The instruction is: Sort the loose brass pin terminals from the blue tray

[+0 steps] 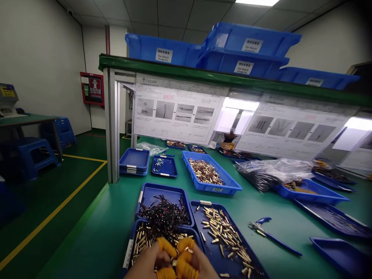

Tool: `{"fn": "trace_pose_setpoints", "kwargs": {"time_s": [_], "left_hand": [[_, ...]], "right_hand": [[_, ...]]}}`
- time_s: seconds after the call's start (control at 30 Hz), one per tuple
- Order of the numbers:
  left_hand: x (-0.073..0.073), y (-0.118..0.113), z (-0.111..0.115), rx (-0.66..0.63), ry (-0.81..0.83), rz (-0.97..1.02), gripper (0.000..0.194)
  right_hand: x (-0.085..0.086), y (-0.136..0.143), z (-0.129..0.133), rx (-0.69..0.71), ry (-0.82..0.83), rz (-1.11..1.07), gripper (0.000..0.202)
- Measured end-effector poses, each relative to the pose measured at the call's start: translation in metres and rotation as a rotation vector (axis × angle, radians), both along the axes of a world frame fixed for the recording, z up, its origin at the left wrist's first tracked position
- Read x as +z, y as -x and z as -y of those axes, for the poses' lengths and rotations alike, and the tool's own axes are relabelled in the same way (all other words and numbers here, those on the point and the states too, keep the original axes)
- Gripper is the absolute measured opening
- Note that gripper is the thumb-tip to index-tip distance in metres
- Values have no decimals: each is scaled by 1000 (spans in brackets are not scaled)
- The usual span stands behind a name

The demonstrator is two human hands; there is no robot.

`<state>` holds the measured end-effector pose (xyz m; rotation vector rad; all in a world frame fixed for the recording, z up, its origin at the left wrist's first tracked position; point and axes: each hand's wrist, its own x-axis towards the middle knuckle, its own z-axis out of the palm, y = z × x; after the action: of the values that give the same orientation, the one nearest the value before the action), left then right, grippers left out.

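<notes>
Hands and metal parts at a green bench (95, 232). The left hand (147, 261) and the right hand (205, 267) meet low over the near tray (190, 231), their fingertips wrapped in orange-yellow covers (186, 263). The fingers are curled and drawn together; a small metallic glint shows between them, but I cannot tell whether either hand is clamped on a piece.

The brass-coloured pieces (219, 228) are slim, smooth cylinders with a bright golden sheen, some bearing a thin dark tail. They lie scattered at many angles in the right-hand tray (209, 252), denser along its middle, and heaped at the left of the near tray, partly hidden by the hands. Just beyond, the upper tray (171, 192) holds a tangled mound of thin, blackish leads (167, 211) flecked with red, some spilling over its near rim. Farther back, a deeper blue bin (235, 187) carries a bed of similar golden pieces. Blue-handled pliers (281, 244) lie on the bench, right of the trays.
</notes>
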<state>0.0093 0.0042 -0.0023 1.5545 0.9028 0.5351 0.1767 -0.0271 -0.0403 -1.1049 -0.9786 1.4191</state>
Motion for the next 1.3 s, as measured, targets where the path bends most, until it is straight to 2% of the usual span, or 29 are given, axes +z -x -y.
{"fn": "trace_pose_setpoints", "kwargs": {"time_s": [0.1,0.17,0.2,0.23,0.3,0.37,0.43,0.53,0.67,0.83,0.97,1.03,1.13,1.3], "left_hand": [[12,8,-1,74,-115,-155,11],[17,15,-2,113,-172,-313,11],[17,17,-3,119,-200,-360,12],[16,19,-4,111,-228,-386,12],[10,20,-5,74,-287,-403,16],[3,19,-6,43,-361,-440,24],[-2,17,-6,33,-448,-496,32],[-6,16,-7,51,-534,-529,41],[-5,18,-9,119,-531,-522,43],[1,19,-12,159,-508,-545,40],[0,19,-11,159,-547,-541,37],[-2,19,-9,130,-572,-499,35],[-4,17,-5,3,-589,-460,29],[0,12,-2,-133,-591,-652,34]], "right_hand": [[21,-29,3,-286,-80,314,35],[29,-43,3,-510,-132,684,25],[30,-45,3,-569,-152,844,21],[30,-44,3,-571,-177,963,19],[26,-29,5,-404,-261,1059,21],[22,-7,8,-137,-349,1115,25],[21,14,11,44,-346,1276,24],[25,32,14,147,-257,1488,18],[31,32,13,77,-185,1518,24],[30,27,11,28,-59,1485,24],[29,28,11,8,-69,1496,30],[28,29,11,-5,-96,1501,31],[27,27,12,2,-88,1456,37],[27,12,12,25,-78,1285,34]]}}
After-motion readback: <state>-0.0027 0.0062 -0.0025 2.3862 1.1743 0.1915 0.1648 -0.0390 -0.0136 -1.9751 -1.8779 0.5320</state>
